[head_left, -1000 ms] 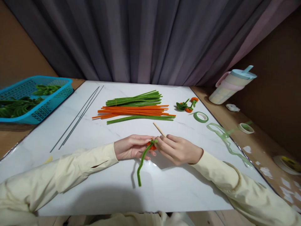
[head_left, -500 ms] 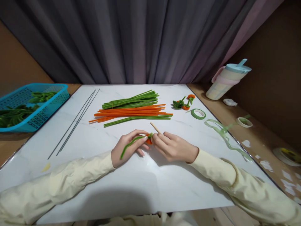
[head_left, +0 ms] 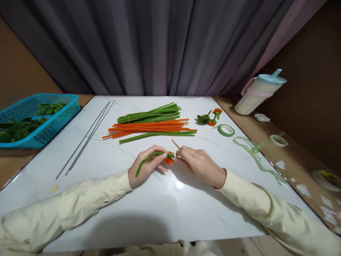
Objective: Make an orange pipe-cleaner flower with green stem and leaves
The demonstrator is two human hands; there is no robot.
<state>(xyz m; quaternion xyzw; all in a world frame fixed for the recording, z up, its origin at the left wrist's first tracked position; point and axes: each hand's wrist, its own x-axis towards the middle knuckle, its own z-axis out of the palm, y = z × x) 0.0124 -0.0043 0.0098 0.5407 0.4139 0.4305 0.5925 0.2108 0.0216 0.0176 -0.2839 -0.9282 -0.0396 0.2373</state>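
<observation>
Near the middle of the white table, my left hand [head_left: 148,166] pinches a small orange pipe-cleaner pumpkin [head_left: 168,160] with green at its top. A long green pipe cleaner [head_left: 144,163] runs from it, curving back over the hand. My right hand [head_left: 201,165] is closed around a thin wooden stick [head_left: 176,144], whose end sticks up past the fingers. Its fingertips are close to the pumpkin's green top; whether they touch it I cannot tell. Beyond the hands lie bundles of green pipe cleaners [head_left: 151,113] and orange pipe cleaners [head_left: 149,126].
Finished orange-and-green pieces [head_left: 212,122] lie at the back right, near a roll of green tape [head_left: 226,130] and a loose tape strip [head_left: 253,156]. Thin wires [head_left: 87,140] lie left. A blue basket [head_left: 39,140] holds green pieces; a tumbler [head_left: 259,94] stands right.
My right fingers have drawn slightly away from the pumpkin, so more of its orange body shows. The left hand keeps its pinch. The whole view has shifted a little.
</observation>
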